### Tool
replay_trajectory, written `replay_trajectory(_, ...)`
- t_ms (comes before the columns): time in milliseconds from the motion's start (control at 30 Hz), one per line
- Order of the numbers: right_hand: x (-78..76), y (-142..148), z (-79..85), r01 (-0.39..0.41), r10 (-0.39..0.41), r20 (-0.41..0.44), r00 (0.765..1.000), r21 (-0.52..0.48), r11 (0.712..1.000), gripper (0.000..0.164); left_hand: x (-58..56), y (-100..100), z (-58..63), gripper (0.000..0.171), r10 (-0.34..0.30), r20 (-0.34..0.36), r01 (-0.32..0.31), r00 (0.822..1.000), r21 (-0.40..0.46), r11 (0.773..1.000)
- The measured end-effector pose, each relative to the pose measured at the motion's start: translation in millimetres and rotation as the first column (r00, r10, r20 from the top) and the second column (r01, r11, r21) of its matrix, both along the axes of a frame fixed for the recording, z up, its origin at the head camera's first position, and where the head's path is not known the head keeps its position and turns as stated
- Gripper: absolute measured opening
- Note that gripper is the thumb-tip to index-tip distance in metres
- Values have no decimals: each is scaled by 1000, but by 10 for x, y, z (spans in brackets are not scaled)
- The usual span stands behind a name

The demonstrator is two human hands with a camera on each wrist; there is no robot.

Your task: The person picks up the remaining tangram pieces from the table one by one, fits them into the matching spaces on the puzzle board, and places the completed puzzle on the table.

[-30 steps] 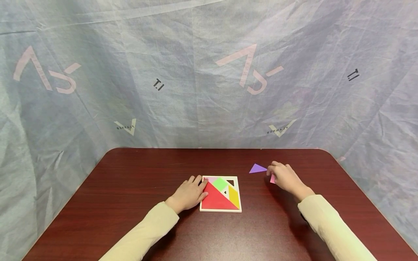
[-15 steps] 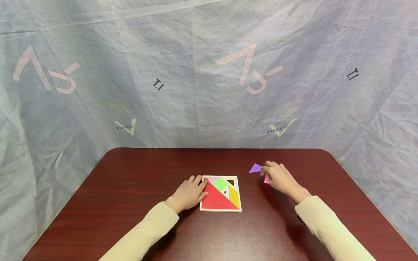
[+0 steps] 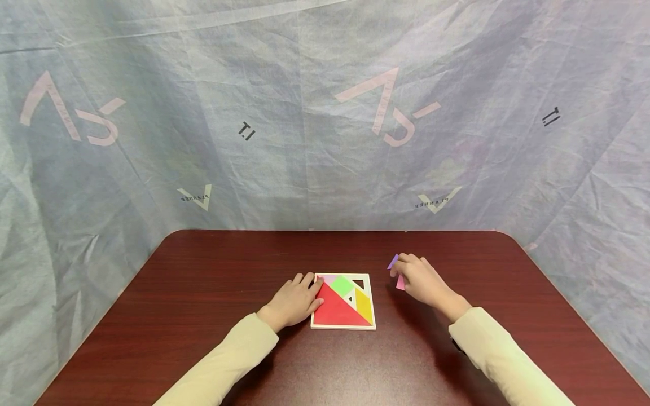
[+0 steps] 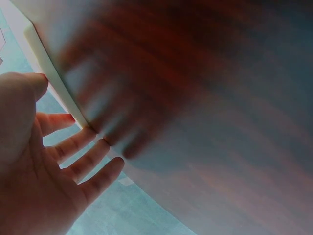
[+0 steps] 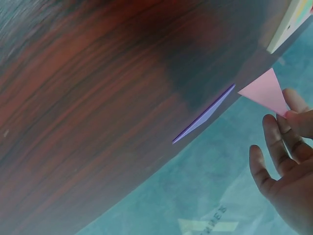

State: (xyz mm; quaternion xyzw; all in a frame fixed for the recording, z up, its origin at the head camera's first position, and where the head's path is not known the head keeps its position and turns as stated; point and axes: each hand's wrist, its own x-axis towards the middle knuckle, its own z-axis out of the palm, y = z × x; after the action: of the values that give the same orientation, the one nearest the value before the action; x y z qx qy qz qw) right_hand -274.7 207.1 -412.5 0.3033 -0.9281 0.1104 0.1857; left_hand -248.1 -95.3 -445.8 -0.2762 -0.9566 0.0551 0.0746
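Observation:
A square white tangram tray (image 3: 343, 327) lies on the table with a large red triangle (image 3: 337, 310), a green square (image 3: 343, 286), a yellow parallelogram (image 3: 363, 307) and a pinkish piece at its top left. Two triangular recesses in it show bare. My left hand (image 3: 293, 301) rests on the tray's left edge, fingers extended. To the right of the tray, my right hand (image 3: 421, 279) pinches a small pink triangle (image 5: 266, 91) between thumb and fingers, above the table. Just behind that hand a purple triangle (image 5: 208, 115) lies flat, partly hidden in the head view.
The dark red wooden table (image 3: 228, 265) has rounded far corners. A grey printed cloth (image 3: 304, 141) hangs right behind its far edge and along both sides.
My right hand has moved left with the pink triangle, towards the tray, and now covers part of the purple triangle. My left hand has stayed on the tray.

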Motion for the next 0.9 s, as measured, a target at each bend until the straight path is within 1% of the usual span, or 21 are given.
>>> replay_trajectory(300, 75, -209, 17, -30, 30, -8, 1000, -17, 999, 22, -11, 1, -3, 49, 1, 4, -1, 1000, 4, 1000)
replay_trajectory(467, 103, -309, 20, -72, 71, -17, 997, -34, 997, 23, -11, 0, -2, 49, 3, 4, -3, 1000, 2, 1000)
replay_trajectory(900, 127, -480, 18, -110, 109, -40, 993, -9, 994, 22, -6, -6, -4, 49, -4, -5, 4, 1000, 2, 1000)
